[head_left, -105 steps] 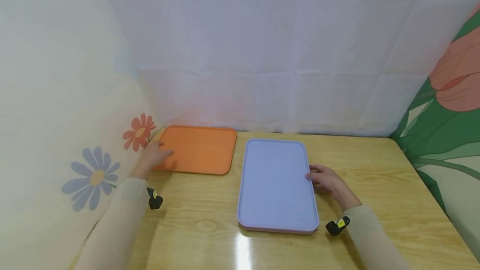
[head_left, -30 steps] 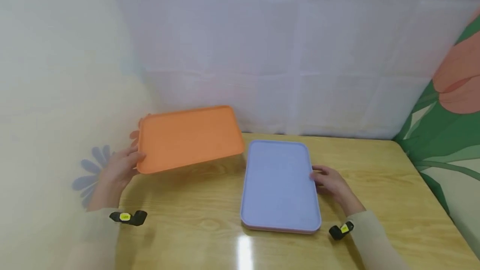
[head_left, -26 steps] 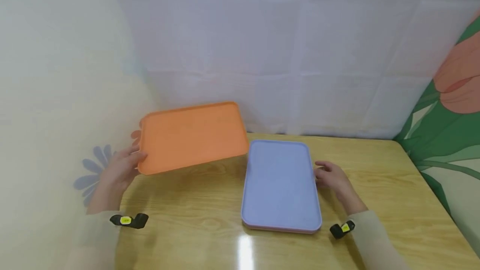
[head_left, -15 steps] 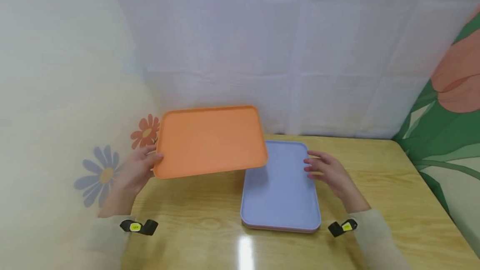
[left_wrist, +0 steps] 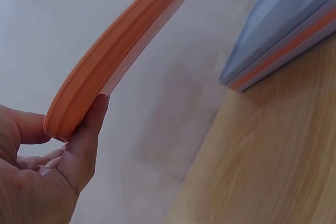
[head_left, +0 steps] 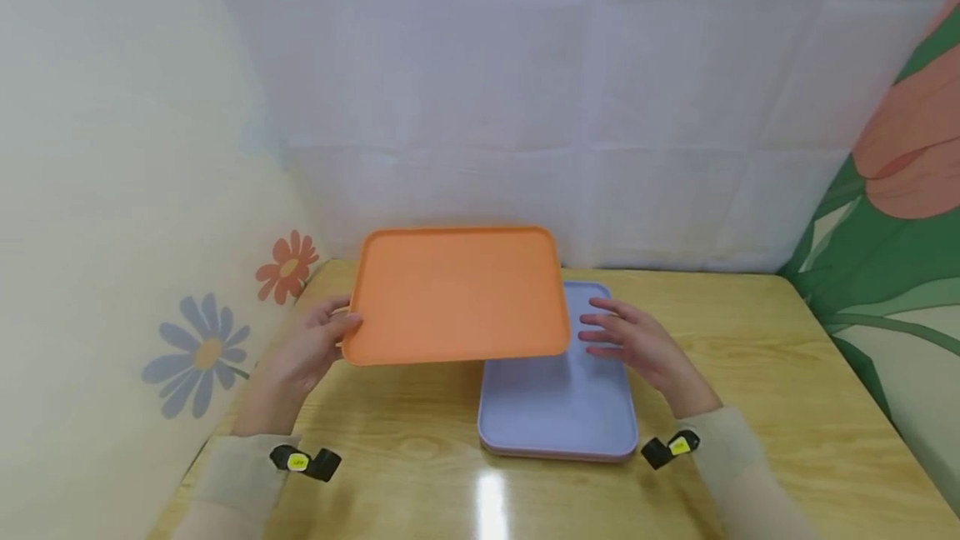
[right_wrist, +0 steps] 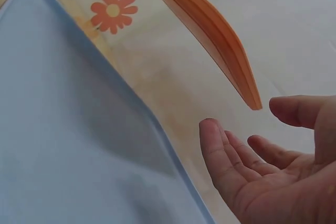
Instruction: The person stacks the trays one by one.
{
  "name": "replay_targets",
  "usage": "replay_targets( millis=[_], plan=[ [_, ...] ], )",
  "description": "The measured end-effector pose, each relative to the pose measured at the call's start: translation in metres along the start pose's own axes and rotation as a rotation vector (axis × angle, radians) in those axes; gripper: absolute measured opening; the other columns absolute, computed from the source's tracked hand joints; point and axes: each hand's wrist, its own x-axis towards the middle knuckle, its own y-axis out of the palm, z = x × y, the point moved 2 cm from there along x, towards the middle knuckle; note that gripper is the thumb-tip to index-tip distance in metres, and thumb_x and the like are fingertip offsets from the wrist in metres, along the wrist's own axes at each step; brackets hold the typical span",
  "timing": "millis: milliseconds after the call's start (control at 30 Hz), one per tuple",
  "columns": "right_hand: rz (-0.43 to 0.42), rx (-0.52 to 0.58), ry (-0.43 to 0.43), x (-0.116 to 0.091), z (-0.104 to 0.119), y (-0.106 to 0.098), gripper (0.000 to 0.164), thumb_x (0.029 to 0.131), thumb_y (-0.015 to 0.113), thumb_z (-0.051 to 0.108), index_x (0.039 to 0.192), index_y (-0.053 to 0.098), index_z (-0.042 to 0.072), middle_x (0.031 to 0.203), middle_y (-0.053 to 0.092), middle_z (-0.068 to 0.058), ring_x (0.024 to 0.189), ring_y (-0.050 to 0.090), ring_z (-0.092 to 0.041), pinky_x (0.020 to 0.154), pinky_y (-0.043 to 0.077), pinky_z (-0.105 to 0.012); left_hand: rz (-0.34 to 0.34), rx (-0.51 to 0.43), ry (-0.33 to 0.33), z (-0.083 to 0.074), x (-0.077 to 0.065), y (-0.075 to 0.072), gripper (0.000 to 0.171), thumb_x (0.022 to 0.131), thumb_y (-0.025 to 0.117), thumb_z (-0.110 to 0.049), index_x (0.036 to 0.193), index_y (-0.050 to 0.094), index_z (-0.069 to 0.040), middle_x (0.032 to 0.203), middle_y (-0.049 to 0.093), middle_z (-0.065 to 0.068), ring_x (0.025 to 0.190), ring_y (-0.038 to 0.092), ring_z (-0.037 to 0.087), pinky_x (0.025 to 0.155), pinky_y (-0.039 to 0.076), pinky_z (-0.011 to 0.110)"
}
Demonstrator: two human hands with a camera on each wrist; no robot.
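Note:
My left hand (head_left: 311, 348) pinches the left edge of an orange tray (head_left: 459, 294), thumb on one face and fingers on the other. The tray hangs in the air and overlaps the far left part of a stack topped by a blue tray (head_left: 558, 411). In the left wrist view the stack's side shows an orange layer (left_wrist: 294, 51) between paler ones. My right hand (head_left: 645, 344) is above the stack's right side with fingers spread, holding nothing. In the right wrist view the orange tray's free edge (right_wrist: 239, 72) is close to the thumb and fingertips, with a gap between.
The stack lies on a wood-grain table (head_left: 405, 457). A white cloth (head_left: 480, 90) hangs along the back edge. A flower-printed wall (head_left: 202, 352) borders the left side, and a panel with green leaves (head_left: 885, 290) stands at the right.
My left hand has lifted the orange tray off the table and carried it rightward, partly over the blue tray. My right hand has left the stack's right edge and risen, fingers spreading.

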Motion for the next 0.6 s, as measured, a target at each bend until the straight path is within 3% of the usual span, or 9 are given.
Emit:
replay_targets(
  millis=[100,200,333,600],
  plan=[
    [0.007,0.010,0.000,0.001,0.001,0.002,0.058,0.107,0.048,0.017,0.157,0.025,-0.004,0.144,0.049,-0.029,0.109,0.067,-0.018,0.097,0.056,-0.041,0.027,-0.019,-0.006,0.001,0.001,0.007,0.055,0.106,0.051,-0.011,0.149,0.025,0.012,0.099,0.072,-0.009,0.088,0.071,0.009,0.075,0.060,0.030],
    [0.015,0.028,0.000,0.000,0.003,0.003,0.057,0.108,0.046,0.016,0.157,0.025,-0.005,0.129,0.063,-0.012,0.105,0.067,-0.015,0.094,0.057,-0.038,0.041,-0.024,-0.009,0.002,0.002,0.015,0.057,0.106,0.051,-0.012,0.150,0.025,0.012,0.102,0.072,-0.007,0.090,0.072,0.011,0.075,0.061,0.031],
    [0.021,0.058,0.011,-0.001,0.006,0.004,0.059,0.108,0.046,0.017,0.157,0.023,-0.005,0.110,0.069,0.006,0.099,0.068,-0.012,0.086,0.058,-0.032,0.064,-0.030,-0.002,0.001,0.005,0.025,0.053,0.106,0.051,-0.009,0.149,0.028,0.012,0.104,0.072,-0.005,0.090,0.073,0.013,0.076,0.062,0.032],
    [0.013,0.124,0.029,-0.006,0.009,0.004,0.060,0.106,0.047,0.012,0.156,0.021,-0.007,0.098,0.071,0.006,0.088,0.069,-0.011,0.075,0.060,-0.030,0.104,-0.069,-0.008,0.003,0.011,0.038,0.052,0.104,0.052,-0.005,0.147,0.029,0.013,0.104,0.071,-0.002,0.088,0.072,0.014,0.073,0.062,0.033]
  ],
)
